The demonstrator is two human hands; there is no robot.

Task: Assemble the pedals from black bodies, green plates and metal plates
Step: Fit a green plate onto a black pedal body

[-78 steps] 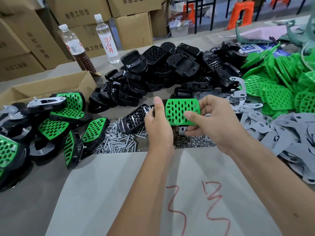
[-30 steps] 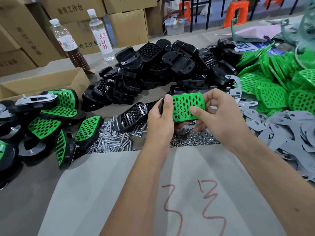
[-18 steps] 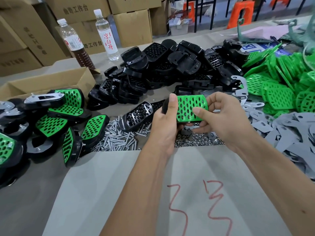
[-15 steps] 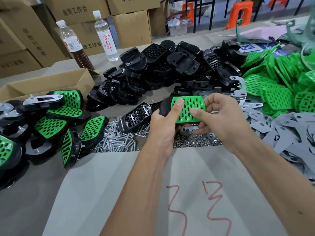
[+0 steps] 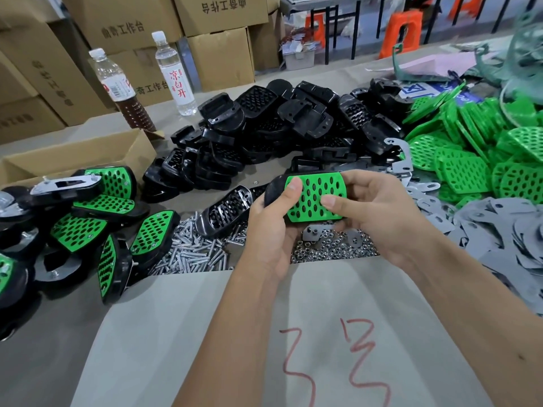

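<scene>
- The pedal (image 5: 311, 198), a green plate seated on a black body, is held above the table just past the near sheet of paper, over the pile of nuts (image 5: 332, 251).
- The left hand (image 5: 270, 230) grips its left end, thumb pressed on the green face.
- The right hand (image 5: 379, 212) grips its right end, thumb on the green face, fingers curled behind.
- A bare black body (image 5: 226, 211) lies just left of the hands on the screws (image 5: 194, 254).
- Finished pedals (image 5: 97, 218) are heaped at the left.
- The black bodies pile (image 5: 279, 127) sits beyond; green plates (image 5: 476, 154) and metal plates (image 5: 499, 230) lie to the right.
</scene>
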